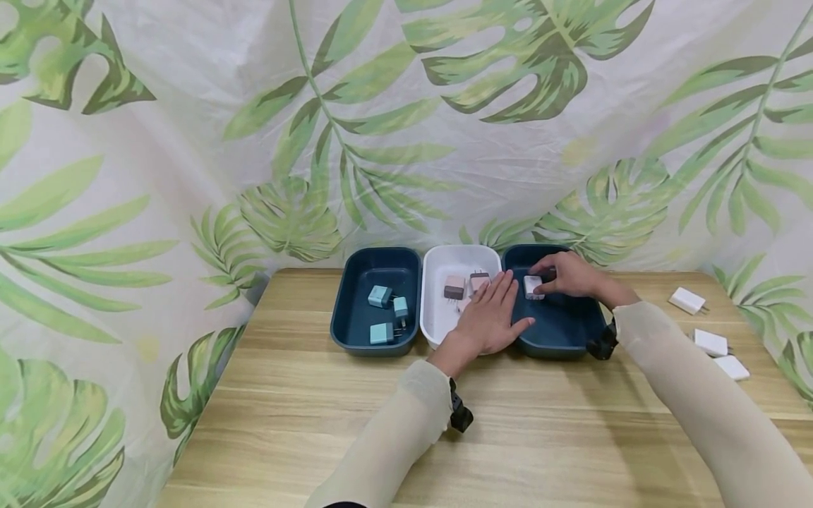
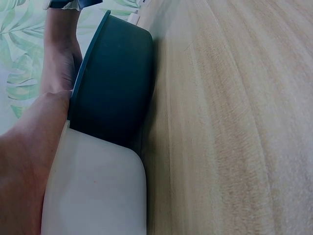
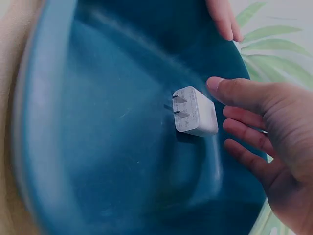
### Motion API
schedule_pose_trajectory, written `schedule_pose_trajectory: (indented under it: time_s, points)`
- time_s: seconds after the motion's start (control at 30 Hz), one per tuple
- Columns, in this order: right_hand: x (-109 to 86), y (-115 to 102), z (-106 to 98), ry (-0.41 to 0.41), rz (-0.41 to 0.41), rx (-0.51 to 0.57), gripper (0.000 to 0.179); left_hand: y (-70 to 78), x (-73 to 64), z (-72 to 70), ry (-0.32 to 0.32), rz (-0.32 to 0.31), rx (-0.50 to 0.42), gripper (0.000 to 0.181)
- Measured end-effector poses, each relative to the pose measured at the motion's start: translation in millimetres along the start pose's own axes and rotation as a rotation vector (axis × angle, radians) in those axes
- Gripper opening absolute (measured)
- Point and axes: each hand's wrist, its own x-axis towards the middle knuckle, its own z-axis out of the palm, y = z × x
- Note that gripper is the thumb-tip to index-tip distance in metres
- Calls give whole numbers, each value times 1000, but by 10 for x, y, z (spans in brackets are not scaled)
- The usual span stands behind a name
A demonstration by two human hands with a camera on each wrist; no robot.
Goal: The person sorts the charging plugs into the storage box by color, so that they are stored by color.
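Note:
A white charger plug (image 1: 533,287) is inside the right dark blue bin (image 1: 552,344). My right hand (image 1: 571,274) reaches over that bin, fingers loosely bent. In the right wrist view, its thumb and fingers stand just apart from the charger plug (image 3: 201,113), whose two prongs point away from the hand. My left hand (image 1: 488,317) lies with straight fingers across the white bin (image 1: 432,310), its thumb reaching the right bin's near rim. Partly beneath it, several pink-and-grey charger plugs (image 1: 454,288) are in the white bin.
Left of the white bin stands another dark blue bin (image 1: 339,324) with three light-blue charger plugs (image 1: 382,333). Three white charger plugs (image 1: 710,343) lie at the right of the wooden table (image 1: 305,416). A leaf-patterned cloth (image 1: 381,176) hangs behind the bins.

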Motion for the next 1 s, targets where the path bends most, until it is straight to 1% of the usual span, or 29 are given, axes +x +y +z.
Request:
schedule_pose_trajectory:
  time_s: [0.2, 0.43, 0.6, 0.73, 1.0]
  points:
    - [-59, -55, -31, -12, -22, 11, 42, -1, -7, 3, -13, 3, -11, 85]
    - [-170, -108, -125, 25, -19, 15, 40, -4, 1, -18, 4, 0, -9, 86]
    - [-283, -121, -157, 36, -48, 35, 41, 6, -8, -3, -6, 2, -23, 86]
    - [-344, -127, -174, 47, -70, 54, 42, 8, -12, -1, 0, 1, -17, 85]
    - [-442, -140, -232, 61, -108, 44, 39, 0, -14, -7, 8, 0, -15, 84]
